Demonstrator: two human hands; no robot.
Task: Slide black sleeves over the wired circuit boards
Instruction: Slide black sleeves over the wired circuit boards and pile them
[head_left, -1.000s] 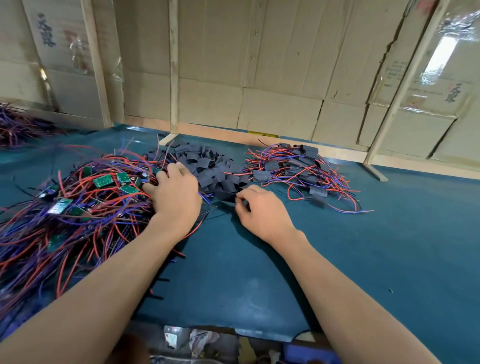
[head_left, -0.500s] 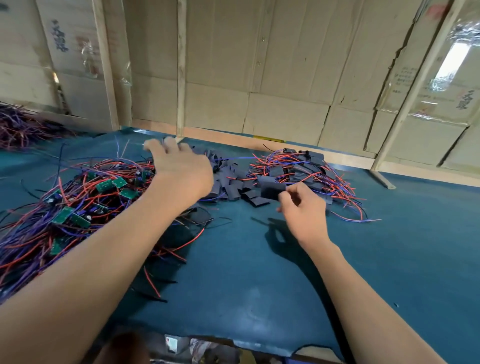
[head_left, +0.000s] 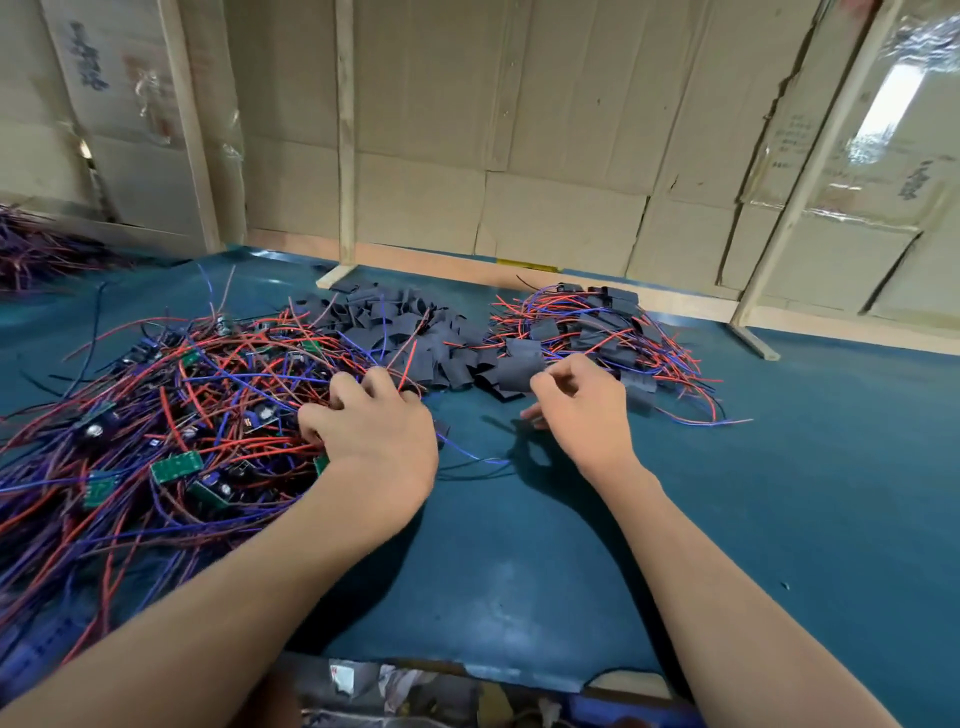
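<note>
Left hand (head_left: 371, 431) dug, fingers curled, into the wired boards (head_left: 176, 465); right hand (head_left: 576, 402) pinched a black sleeve (head_left: 517, 371). Best practice: isolate one board first.

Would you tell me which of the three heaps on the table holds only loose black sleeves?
The middle heap: just black sleeves. The left heap is bare green boards with wires, under the left hand; the right heap holds sleeved boards.

Red and blue wires (head_left: 156, 384), black sleeves (head_left: 405, 327)
</note>
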